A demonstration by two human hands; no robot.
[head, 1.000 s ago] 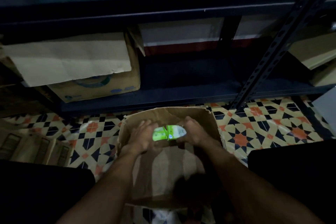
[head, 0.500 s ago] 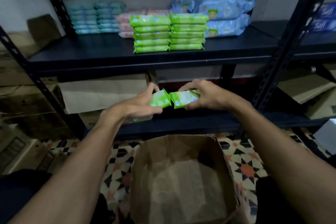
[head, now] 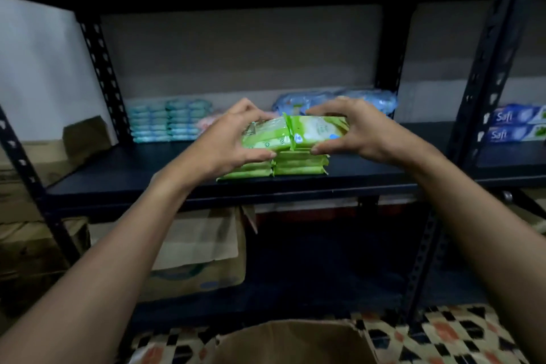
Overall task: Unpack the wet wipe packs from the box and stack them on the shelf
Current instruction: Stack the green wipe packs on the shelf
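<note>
Left grip (head: pixel 233 139): fingers over the top and thumb underneath, clamped on one green wet wipe pack (head: pixel 263 136), held flat.
Right grip (head: pixel 354 130): same hold, clamped on a second green wet wipe pack (head: pixel 316 130). The two packs meet end to end at their crimped seams.
Position of held packs: directly over two side-by-side stacks of green packs (head: pixel 298 164) near the front edge of the black middle shelf (head: pixel 118 177). Both thumbs sit between the held packs and the stacks. Whether the packs rest on the stacks cannot be told.
Cardboard box (head: pixel 289 340): open, on the floor at the bottom edge of the view, below both forearms. Its inside is not visible.
Other stock, same shelf: teal packs (head: pixel 168 122) stacked at the back left; pink packs (head: pixel 209 121) just beside them, partly hidden by the left grip; pale blue packs (head: pixel 339 100) at the back, behind the right grip.
Neighbouring bay, right: two blue packs marked "Safi" (head: pixel 514 124), one on the other.
Lower shelf: brown carton (head: pixel 201 260) with its flap open.
Floor (head: pixel 443 334): patterned tiles in black, cream and orange.
</note>
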